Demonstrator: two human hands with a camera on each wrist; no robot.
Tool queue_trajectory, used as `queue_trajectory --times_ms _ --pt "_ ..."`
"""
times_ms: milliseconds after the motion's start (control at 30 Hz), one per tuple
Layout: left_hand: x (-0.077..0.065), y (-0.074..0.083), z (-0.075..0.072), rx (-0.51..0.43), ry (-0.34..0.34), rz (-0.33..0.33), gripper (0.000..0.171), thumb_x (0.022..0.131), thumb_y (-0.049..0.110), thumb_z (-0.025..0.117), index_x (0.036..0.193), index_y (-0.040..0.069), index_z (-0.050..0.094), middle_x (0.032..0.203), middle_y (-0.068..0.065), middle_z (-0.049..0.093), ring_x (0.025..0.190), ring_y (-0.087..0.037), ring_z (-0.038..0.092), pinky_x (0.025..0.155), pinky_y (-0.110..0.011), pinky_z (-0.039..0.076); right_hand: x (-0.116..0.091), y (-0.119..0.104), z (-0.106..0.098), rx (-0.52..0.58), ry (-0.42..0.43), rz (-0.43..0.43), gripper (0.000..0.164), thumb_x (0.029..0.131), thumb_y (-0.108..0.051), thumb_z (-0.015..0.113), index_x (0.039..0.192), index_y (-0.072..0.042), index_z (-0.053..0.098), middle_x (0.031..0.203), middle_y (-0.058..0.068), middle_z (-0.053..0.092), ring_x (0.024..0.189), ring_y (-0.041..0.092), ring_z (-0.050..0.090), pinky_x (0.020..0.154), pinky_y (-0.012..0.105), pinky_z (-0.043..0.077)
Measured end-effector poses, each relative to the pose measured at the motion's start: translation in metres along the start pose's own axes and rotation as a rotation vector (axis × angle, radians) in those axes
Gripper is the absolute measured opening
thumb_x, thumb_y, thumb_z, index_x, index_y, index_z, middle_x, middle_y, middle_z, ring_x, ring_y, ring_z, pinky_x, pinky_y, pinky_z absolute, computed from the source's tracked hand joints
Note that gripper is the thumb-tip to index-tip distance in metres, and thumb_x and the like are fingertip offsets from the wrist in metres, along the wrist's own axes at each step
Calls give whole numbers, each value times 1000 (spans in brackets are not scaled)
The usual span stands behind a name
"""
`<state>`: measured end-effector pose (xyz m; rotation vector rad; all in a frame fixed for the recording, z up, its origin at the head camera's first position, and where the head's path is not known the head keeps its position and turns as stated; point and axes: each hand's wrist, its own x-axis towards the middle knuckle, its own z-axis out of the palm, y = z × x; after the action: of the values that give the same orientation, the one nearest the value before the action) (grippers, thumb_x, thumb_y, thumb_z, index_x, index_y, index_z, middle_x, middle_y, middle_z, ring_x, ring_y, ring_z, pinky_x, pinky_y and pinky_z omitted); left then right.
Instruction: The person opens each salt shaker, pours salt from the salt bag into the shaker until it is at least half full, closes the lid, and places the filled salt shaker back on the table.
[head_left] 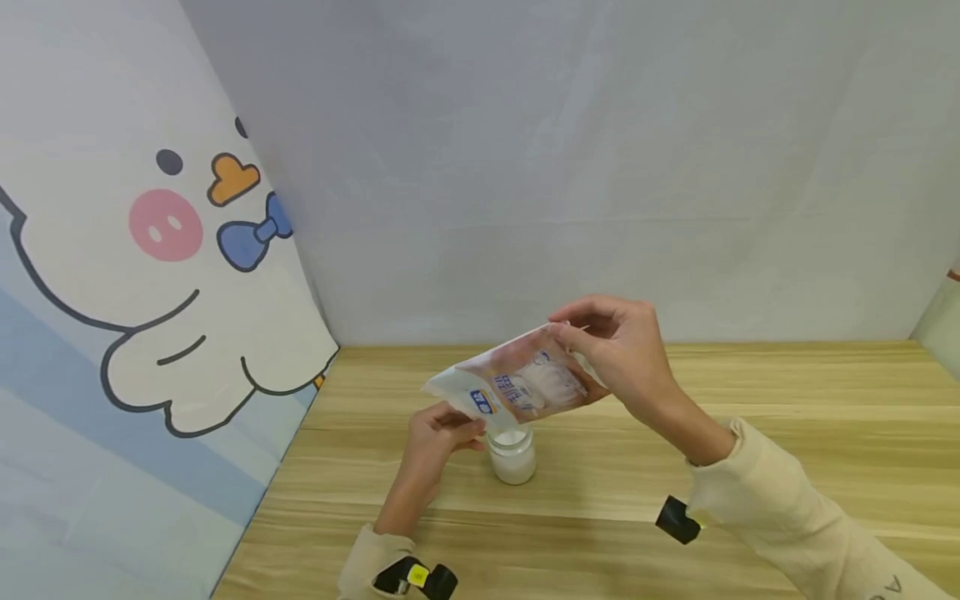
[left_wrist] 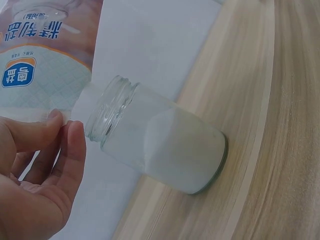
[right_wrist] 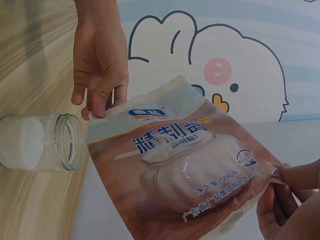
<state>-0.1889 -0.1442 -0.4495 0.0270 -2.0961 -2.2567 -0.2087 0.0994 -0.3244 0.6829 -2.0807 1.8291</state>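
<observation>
A printed bag of salt (head_left: pixel 528 379) is tilted above a glass jar (head_left: pixel 513 463), its lower left corner near the jar's mouth. My left hand (head_left: pixel 437 435) pinches that lower end between thumb and fingers. At the raised end, my right hand (head_left: pixel 628 354) grips the bag's gathered edge, as the right wrist view also shows. The jar stands upright and lidless on the table, partly filled with white salt (left_wrist: pixel 185 150). Its threaded neck (left_wrist: pixel 111 109) is right beside the left fingertips in the left wrist view.
The wood-grain table (head_left: pixel 787 467) runs back to a pale grey wall (head_left: pixel 600 167). To the left stands a panel (head_left: pixel 75 467) with a cartoon bird on it. Black wrist cameras sit by both cream sleeves (head_left: pixel 795 508).
</observation>
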Motion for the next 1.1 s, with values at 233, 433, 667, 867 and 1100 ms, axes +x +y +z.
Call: queue_trajectory --times_ms 233,433,667,867,1100 --pt "0 0 0 -9 5 5 19 79 -10 67 98 -9 65 82 -13 66 69 -20 63 61 -32 60 0 0 1 10 3 1 7 86 -3 68 90 1 71 85 12 68 73 16 64 65 22 55" --pt "0 0 0 1 9 7 19 79 -9 68 98 -10 65 82 -13 66 68 -20 63 61 -32 60 1 0 2 6 8 8 6 86 -3 68 89 1 71 84 12 68 72 16 64 66 22 54" --pt "1 -1 1 -3 8 0 20 80 -9 67 100 -10 65 83 -13 66 69 -19 63 62 -32 60 1 2 1 1 15 0 7 86 -3 68 89 2 71 84 12 68 72 16 64 65 22 54" --pt "1 -1 2 -11 8 -5 20 80 -9 67 100 -9 65 83 -12 67 68 -19 63 62 -31 60 0 2 1 2 18 -12 7 86 -3 68 89 1 71 85 12 68 73 16 64 66 21 54" --pt "1 -2 2 -10 1 -10 19 80 -8 68 99 -9 65 83 -12 66 67 -19 63 62 -30 59 0 3 0 7 20 -16 7 86 -3 68 89 2 71 85 12 68 73 15 64 66 21 55"
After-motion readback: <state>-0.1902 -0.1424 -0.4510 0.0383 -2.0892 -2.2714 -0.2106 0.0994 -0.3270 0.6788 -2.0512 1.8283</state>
